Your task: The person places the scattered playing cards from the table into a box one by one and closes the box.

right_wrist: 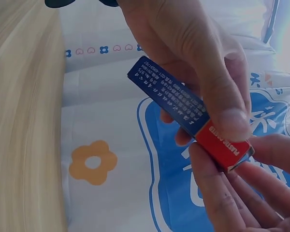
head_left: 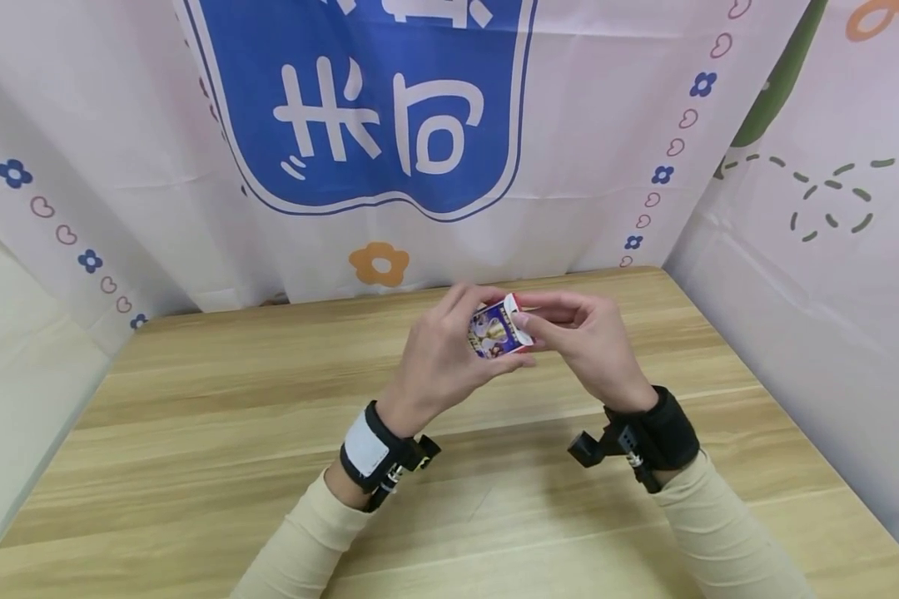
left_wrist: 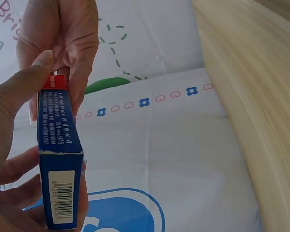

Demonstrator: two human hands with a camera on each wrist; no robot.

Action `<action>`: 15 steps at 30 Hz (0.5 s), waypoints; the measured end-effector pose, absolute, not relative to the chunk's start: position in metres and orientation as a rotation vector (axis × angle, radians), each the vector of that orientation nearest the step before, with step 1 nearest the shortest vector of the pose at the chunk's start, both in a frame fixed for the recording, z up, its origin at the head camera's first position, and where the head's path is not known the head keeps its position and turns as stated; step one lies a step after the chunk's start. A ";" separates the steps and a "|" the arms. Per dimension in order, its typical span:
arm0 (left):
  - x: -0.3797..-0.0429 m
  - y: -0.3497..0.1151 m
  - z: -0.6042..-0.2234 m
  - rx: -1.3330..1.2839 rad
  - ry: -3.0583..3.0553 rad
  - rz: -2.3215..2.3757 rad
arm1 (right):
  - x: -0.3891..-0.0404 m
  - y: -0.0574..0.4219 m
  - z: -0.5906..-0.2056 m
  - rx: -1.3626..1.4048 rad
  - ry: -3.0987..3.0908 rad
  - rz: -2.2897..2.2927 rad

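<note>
A small blue-and-red playing-card box (head_left: 492, 331) is held up above the table, its purple picture face showing in the head view. My left hand (head_left: 438, 353) grips it by its long edges, thumb along one narrow side and fingers on the other. At the red end, a white flap (head_left: 511, 304) shows, and my right hand (head_left: 598, 345) pinches there with its thumb on the end. The left wrist view shows the barcode end (left_wrist: 63, 198) facing the camera. In the right wrist view, right-hand fingers (right_wrist: 216, 195) touch the red end from below. The box's contents are hidden.
Both hands work over a wood-grain table (head_left: 232, 433). A white printed cloth (head_left: 569, 150) with a blue emblem hangs behind its far edge, and another cloth (head_left: 817, 274) lines the right side. Each wrist wears a black strap (head_left: 670, 428) with a small camera.
</note>
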State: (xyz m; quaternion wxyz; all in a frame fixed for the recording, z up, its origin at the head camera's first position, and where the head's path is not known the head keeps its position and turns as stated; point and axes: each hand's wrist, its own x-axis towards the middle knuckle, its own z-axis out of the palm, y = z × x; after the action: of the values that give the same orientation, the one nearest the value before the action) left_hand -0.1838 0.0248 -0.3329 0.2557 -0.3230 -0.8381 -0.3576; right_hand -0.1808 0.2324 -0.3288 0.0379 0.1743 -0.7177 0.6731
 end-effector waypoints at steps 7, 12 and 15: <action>-0.187 0.025 -0.335 -0.919 -2.185 -0.972 | -0.182 0.235 -0.330 0.551 -2.133 2.196; -0.188 0.024 -0.335 -0.959 -2.124 -1.027 | -0.182 0.236 -0.328 0.527 -2.108 2.227; -0.188 0.023 -0.336 -0.967 -2.103 -1.056 | -0.182 0.236 -0.327 0.518 -2.099 2.242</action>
State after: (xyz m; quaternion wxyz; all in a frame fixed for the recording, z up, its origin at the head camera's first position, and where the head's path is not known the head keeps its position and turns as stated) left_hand -0.1879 0.0228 -0.3358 0.2945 -0.3635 -0.7899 -0.3966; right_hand -0.1815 0.2358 -0.3265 0.0135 0.1662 -0.6740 0.7197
